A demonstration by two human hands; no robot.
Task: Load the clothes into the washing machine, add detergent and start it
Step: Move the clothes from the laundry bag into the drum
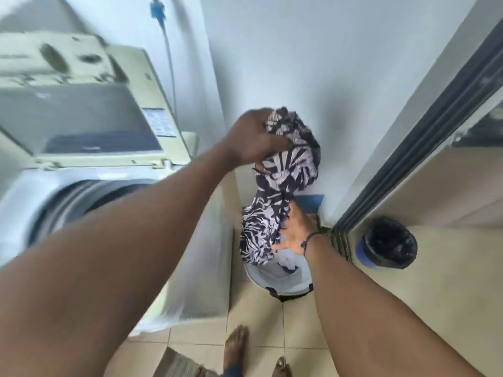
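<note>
A dark blue and white patterned garment [275, 186] hangs in the air to the right of the washing machine [89, 170]. My left hand [253, 137] grips its bunched top end. Lower down, my right hand [295, 232] holds the garment's lower part just above a white laundry bucket [277, 284] on the floor. A little more cloth lies inside the bucket. The machine's top lid [81, 118] stands raised and its round drum opening [81, 200] shows at the left, partly hidden by my left forearm.
A white wall rises right behind the garment. A sliding door frame [424, 137] runs along the right. A blue bin [386, 243] lined with a black bag stands by the door. A hose [168, 63] hangs behind the machine. My bare feet stand on beige tiles.
</note>
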